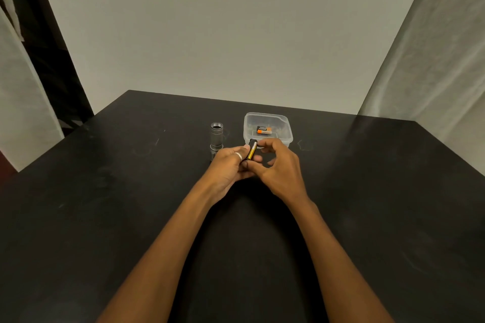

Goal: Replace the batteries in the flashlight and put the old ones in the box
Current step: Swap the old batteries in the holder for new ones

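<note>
A grey metal flashlight body [216,136] stands upright on the black table, its threaded end open at the top. Just right of it sits a clear plastic box [286,136] with an orange and black battery [264,130] lying inside. In front of the box my left hand [229,168], with a ring on one finger, holds a black battery holder [251,150] that shows a yellow and black battery. My right hand [278,165] pinches the same holder, thumb at its near end and fingers at its far end by the box wall.
The black table [131,217] meets a white wall at the back. White cloth hangs at the right and left sides. A dark gap opens beyond the table's far left corner. A sheet of paper is stuck high on the wall.
</note>
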Tool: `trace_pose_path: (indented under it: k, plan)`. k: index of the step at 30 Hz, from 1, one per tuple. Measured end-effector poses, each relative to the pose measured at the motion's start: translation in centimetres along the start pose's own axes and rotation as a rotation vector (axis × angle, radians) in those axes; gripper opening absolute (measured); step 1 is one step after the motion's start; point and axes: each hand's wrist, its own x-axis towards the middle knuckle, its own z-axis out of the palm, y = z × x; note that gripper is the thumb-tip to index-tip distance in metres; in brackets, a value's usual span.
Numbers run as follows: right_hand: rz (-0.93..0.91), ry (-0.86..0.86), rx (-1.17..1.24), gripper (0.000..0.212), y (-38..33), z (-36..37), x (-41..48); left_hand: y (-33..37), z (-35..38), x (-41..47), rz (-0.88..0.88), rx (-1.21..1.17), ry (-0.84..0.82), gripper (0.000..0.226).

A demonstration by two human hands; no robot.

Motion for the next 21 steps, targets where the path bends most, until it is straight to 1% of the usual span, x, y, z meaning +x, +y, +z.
trace_pose_path:
  k: [4, 15, 21]
  plan:
    - [-0.014, 0.014, 0.004, 0.052, 0.14, 0.02, 0.06, -0.11, -0.09, 0.07, 0.008, 0.013, -0.017, 0.032]
    - [0.005, 0.025, 0.008, 0.047, 0.51, 0.2, 0.11, -0.39, 0.02, 0.24, 0.005, 0.027, 0.015, 0.029]
    - [0.003, 0.001, 0.016, 0.049, 0.47, 0.05, -0.03, -0.34, 0.02, 0.13, 0.003, 0.015, 0.011, 0.031]
